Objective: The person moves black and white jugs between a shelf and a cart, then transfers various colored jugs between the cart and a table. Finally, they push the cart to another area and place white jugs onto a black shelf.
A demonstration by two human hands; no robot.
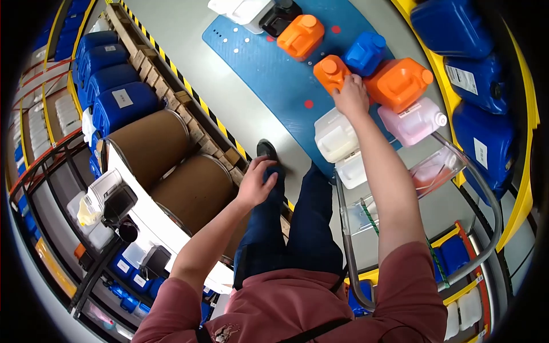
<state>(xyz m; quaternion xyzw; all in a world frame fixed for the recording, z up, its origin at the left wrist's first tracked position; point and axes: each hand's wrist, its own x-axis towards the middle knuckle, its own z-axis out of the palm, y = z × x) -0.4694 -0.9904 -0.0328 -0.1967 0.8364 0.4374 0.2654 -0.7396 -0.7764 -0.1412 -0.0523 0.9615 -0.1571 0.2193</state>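
Note:
My right hand (350,97) reaches out over a blue flatbed cart (269,94), its fingers curled on the handle side of a small orange jerrycan (330,71). Close around that can stand a blue jerrycan (365,53), a larger orange jerrycan (398,84), a pinkish translucent jerrycan (409,122) and a whitish jerrycan (334,136). Farther up the deck is another orange jerrycan (301,38), beside a black one (279,17) and a white one (243,12). My left hand (255,182) hangs in the air above my leg, fingers apart, holding nothing.
A grey tubular cart handle (486,234) curves along my right side. Brown drums (194,186) and large blue canisters (123,106) line a wooden pallet (154,74) on the left. Yellow-framed racking with blue canisters (486,143) borders the right. Striped floor tape (194,94) runs beside the pallet.

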